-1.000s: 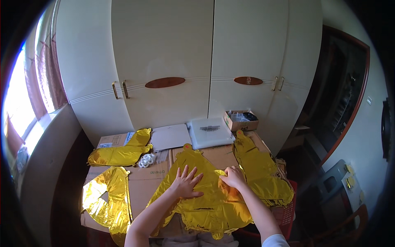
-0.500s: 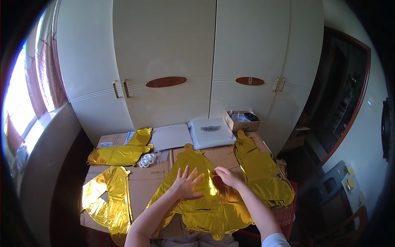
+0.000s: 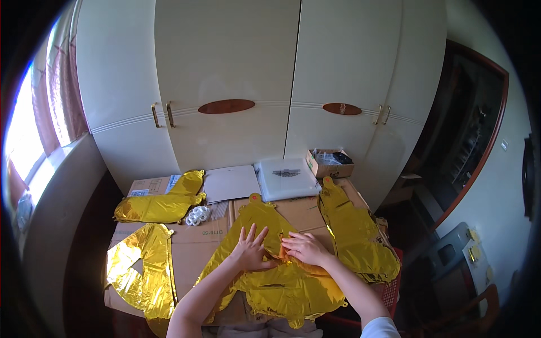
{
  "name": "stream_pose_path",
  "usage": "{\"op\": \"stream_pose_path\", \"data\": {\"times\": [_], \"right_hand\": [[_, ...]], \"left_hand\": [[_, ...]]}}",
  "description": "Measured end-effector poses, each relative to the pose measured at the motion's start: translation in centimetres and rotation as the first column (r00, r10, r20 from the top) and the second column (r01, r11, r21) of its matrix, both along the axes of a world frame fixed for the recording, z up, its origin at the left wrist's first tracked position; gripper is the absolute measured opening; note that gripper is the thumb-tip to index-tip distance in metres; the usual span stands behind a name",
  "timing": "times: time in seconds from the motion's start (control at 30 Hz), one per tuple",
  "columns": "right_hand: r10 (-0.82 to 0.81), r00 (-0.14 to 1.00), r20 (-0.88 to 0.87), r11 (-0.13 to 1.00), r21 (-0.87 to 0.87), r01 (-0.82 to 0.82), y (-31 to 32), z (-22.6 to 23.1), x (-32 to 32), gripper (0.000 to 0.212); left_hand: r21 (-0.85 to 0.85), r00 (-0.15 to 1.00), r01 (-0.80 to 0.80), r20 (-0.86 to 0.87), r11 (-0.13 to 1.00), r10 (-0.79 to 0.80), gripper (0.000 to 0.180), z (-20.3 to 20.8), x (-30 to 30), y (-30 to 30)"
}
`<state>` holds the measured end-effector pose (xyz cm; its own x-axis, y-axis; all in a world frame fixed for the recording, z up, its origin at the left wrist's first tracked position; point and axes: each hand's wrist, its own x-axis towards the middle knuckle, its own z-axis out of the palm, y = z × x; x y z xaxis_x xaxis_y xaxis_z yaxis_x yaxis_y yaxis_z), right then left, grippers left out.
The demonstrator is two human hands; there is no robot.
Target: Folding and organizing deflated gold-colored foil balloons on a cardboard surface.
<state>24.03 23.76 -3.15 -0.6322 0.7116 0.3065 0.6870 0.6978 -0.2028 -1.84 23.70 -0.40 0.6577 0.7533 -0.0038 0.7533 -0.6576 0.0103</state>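
A flat gold foil balloon (image 3: 296,293) lies in front of me, wrinkled and partly folded near its middle. My left hand (image 3: 248,253) rests on it with the fingers spread. Close beside, my right hand (image 3: 306,248) lies on the foil with its fingers stretched toward the left hand, at a creased, orange-looking fold between the two. Whether any foil edge sits under the right fingertips is hidden. More flat gold foil balloons surround this one: one on the right (image 3: 356,239), one at the near left (image 3: 156,270) and one at the far left (image 3: 149,208).
Brown cardboard (image 3: 194,239) covers the table. Along its back are white ring-shaped rolls (image 3: 198,216), a grey sheet (image 3: 231,184), a stack of clear plastic bags (image 3: 288,183) and a small open box (image 3: 331,169). Behind stands a white wardrobe (image 3: 225,56); a red basket (image 3: 390,293) is at the right.
My right hand has gone from bent fingers at the foil's right part to lying flatter, nearer the left hand. The foil between them has shifted left. The left hand stays spread.
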Motion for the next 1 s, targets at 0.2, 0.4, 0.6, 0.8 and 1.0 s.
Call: {"op": "stream_pose_path", "data": {"times": [0.2,0.4,0.6,0.8,1.0], "right_hand": [[0.007,0.993,0.118,0.991,-0.136,0.009,0.8,1.8,-0.5,0.05],[0.024,0.962,0.273,0.959,-0.28,0.055,2.2,3.5,-1.2,0.077],[0.054,0.92,0.388,0.942,-0.327,0.083,2.6,4.2,-1.4,0.1],[0.061,0.884,0.464,0.947,-0.307,0.095,2.8,4.6,-1.9,0.105],[0.049,0.874,0.483,0.931,-0.34,0.135,2.5,5.3,-2.1,0.104]], "left_hand": [[0.039,0.998,0.007,0.056,0.999,-0.009,0.092,-1.4,-0.3,0.5],[0.1,0.989,0.015,0.142,0.995,-0.029,0.095,-3.1,-0.6,0.9],[0.046,1.0,-0.017,-0.021,0.999,0.018,0.115,-1.5,0.0,0.5],[0.021,1.0,-0.031,0.001,0.999,0.031,0.113,-1.8,-0.2,0.8],[0.25,0.963,0.047,0.245,0.967,-0.11,0.066,0.6,1.1,-0.6]]}}
